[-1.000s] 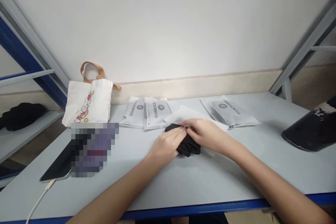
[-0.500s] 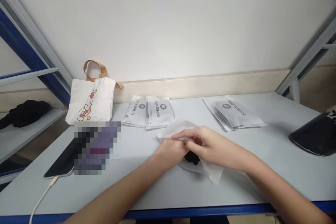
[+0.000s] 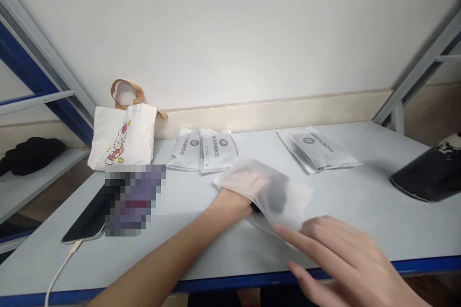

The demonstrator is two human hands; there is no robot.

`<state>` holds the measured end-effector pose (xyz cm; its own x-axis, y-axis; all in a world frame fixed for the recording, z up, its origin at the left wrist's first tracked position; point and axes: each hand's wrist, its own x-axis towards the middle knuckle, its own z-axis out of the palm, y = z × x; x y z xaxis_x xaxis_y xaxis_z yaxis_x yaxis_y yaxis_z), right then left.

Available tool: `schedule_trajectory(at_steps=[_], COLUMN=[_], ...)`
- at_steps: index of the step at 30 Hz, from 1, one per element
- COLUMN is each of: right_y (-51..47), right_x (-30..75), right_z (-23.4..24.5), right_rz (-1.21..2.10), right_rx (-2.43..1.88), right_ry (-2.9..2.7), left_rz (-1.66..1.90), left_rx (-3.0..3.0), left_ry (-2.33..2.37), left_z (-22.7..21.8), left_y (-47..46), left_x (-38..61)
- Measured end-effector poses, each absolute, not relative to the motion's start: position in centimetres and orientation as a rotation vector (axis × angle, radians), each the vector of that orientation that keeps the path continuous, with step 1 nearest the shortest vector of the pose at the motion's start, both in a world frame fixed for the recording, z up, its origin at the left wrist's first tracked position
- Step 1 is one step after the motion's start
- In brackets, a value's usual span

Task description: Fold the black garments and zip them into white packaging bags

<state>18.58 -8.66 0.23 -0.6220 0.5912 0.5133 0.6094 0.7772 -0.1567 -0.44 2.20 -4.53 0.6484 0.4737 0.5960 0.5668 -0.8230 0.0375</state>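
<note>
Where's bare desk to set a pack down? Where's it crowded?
Bare desk lies between the frosted bag and the black object, below the far-right packs. Crowded: the left end, with tote bag and phone, and around the left hand and right hand.

A matt, translucent finish is being shown by the frosted plastic pouch (image 3: 252, 196), with dark cloth (image 3: 278, 193) being dimly seen through it. A soft woven texture is being shown by the canvas tote bag (image 3: 124, 136), a smooth matt surface by the laminate tabletop (image 3: 360, 192), and a gloss by the phone screen (image 3: 84, 216).
</note>
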Motion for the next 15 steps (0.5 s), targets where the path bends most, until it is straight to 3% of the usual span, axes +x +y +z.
schedule_trajectory(at_steps=[5, 9, 15], right_y=[-10.2, -8.8, -7.1], right_x=[21.3, 20.6, 21.2], right_z=[-3.8, -4.4, -4.2], right_rz=[-0.199, -0.287, -0.125], right_rx=[-1.115, -1.078, -1.074], right_ry=[-2.377, -2.376, -2.231], left_rz=[-0.833, -0.819, -0.910], left_rx=[-2.832, -2.945, -2.908], left_ry=[-0.866, -0.952, -1.102], left_z=[-4.1, -3.8, -2.2], left_y=[1.8, 1.4, -0.7], left_x=[-0.7, -1.1, -2.1])
